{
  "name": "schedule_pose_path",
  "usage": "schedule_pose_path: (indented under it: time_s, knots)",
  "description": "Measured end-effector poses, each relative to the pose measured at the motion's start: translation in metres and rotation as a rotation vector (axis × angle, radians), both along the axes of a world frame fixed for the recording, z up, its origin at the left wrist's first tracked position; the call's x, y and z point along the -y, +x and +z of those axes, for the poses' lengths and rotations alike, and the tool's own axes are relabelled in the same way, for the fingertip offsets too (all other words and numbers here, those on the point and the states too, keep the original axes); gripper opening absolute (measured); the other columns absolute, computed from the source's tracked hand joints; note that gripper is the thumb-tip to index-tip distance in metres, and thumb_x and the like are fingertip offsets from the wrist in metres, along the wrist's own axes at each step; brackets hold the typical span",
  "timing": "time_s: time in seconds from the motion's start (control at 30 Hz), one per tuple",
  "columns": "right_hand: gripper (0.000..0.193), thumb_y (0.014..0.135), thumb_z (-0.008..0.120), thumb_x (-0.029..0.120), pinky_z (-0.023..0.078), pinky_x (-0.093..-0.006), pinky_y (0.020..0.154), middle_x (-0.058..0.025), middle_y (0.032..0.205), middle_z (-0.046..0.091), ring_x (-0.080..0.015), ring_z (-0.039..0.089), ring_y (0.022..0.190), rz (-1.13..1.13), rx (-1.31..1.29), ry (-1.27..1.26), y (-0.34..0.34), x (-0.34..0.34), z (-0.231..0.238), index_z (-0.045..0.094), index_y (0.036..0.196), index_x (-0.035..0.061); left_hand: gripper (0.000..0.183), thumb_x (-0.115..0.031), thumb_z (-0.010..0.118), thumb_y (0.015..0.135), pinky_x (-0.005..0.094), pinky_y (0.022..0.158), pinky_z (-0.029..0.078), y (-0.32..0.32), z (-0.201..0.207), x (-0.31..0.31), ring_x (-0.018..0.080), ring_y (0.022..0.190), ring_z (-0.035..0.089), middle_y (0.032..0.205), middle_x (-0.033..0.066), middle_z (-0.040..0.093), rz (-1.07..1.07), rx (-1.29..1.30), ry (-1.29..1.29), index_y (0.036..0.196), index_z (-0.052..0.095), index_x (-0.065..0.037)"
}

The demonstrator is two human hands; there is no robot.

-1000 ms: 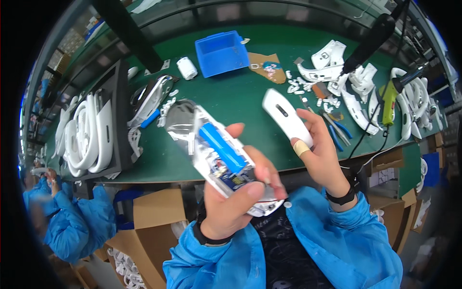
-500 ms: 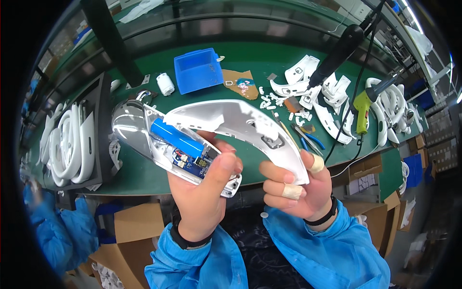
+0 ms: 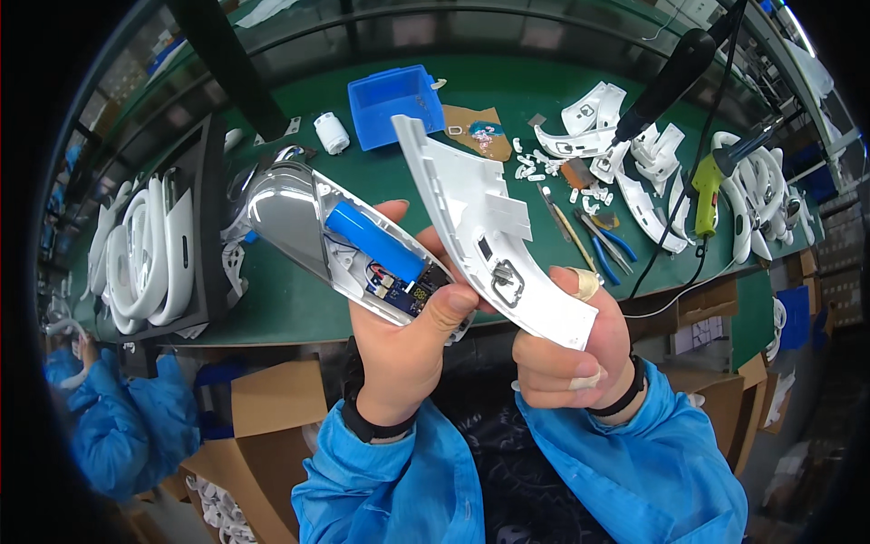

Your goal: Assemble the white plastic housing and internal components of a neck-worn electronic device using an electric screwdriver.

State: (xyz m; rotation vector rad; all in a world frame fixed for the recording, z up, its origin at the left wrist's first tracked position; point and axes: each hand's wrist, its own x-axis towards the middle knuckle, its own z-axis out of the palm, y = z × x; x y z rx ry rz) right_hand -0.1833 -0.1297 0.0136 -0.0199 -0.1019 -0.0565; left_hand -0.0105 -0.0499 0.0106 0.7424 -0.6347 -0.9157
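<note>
While the left hand (image 3: 403, 349) gripped an open device body (image 3: 349, 249) showing a blue battery cell (image 3: 374, 241) and circuit board, we noted the right hand (image 3: 571, 354) clasping its curved white cover (image 3: 489, 231), both above the green bench (image 3: 299, 304).

Green workbench (image 3: 272, 299) in front of me, its mat running left to right and bending with the lens. Blue plastic bin (image 3: 395, 104) at the far side, a small white roll (image 3: 332, 132) beside it. Black tray (image 3: 210, 227) on my left holding curved white shells (image 3: 149, 254). More white housings (image 3: 634, 172) piled to the right, with pliers (image 3: 603, 238) and a yellow-green tool (image 3: 706, 186) on a black cable. Cardboard boxes (image 3: 272, 408) under the bench edge. A person in a blue smock (image 3: 118, 426) low on my left.
</note>
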Motion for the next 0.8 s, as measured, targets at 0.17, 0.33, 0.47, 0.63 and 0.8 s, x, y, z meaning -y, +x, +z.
schedule_pose_path:
  time_s: [0.17, 0.33, 0.47, 0.63, 0.8]
  knots:
    - [0.059, 0.108, 0.026, 0.05, 0.036, -0.0254, 0.048, -0.0068, 0.07, 0.055, -0.0089, 0.041, 0.046, -0.038, 0.037, 0.035, 0.003, -0.004, -0.005, 0.052, 0.142, 0.0089, 0.08, -0.011, 0.082, 0.085, 0.0339, 0.081, 0.06, -0.001, 0.002, -0.002, 0.0209, 0.098, 0.069, 0.121, 0.0198, 0.063, 0.039, -0.003, 0.003, 0.146, 0.03, -0.004]
    - [0.059, 0.108, 0.027, 0.05, 0.034, -0.0254, 0.047, -0.006, 0.068, 0.053, -0.0089, 0.038, 0.045, -0.097, -0.036, 0.006, 0.001, -0.005, 0.0, 0.052, 0.14, 0.0078, 0.081, -0.008, 0.082, 0.084, 0.033, 0.081, 0.059, -0.001, -0.001, -0.002, 0.0197, 0.098, 0.067, 0.12, 0.0196, 0.062, 0.104, 0.017, -0.027, 0.146, 0.03, -0.002]
    - [0.059, 0.108, 0.027, 0.049, 0.032, -0.0253, 0.044, -0.0081, 0.066, 0.055, -0.0094, 0.036, 0.043, -0.266, -0.205, -0.17, 0.001, -0.009, 0.005, 0.051, 0.137, 0.0045, 0.082, -0.001, 0.081, 0.081, 0.0295, 0.082, 0.057, -0.004, 0.011, 0.002, 0.0179, 0.097, 0.066, 0.116, 0.0176, 0.063, 0.209, 0.093, 0.063, 0.145, 0.03, 0.0]
    - [0.06, 0.108, 0.029, 0.05, 0.032, -0.0228, 0.039, -0.0117, 0.062, 0.058, -0.0102, 0.04, 0.042, -0.513, -0.435, -0.638, 0.006, -0.016, 0.01, 0.046, 0.137, -0.0001, 0.074, 0.003, 0.08, 0.081, 0.0278, 0.082, 0.055, -0.005, 0.009, 0.004, 0.0156, 0.097, 0.066, 0.114, 0.0154, 0.063, 0.295, 0.212, 0.154, 0.14, 0.036, 0.002]
    - [0.059, 0.108, 0.03, 0.049, 0.032, -0.0228, 0.039, -0.0106, 0.062, 0.058, -0.0091, 0.038, 0.041, -0.617, -0.506, -0.807, 0.011, -0.021, 0.011, 0.044, 0.135, -0.0019, 0.048, 0.001, 0.074, 0.088, 0.0298, 0.078, 0.058, -0.005, 0.009, 0.003, 0.0177, 0.094, 0.067, 0.112, 0.0135, 0.064, 0.32, 0.24, 0.104, 0.128, 0.047, 0.004]
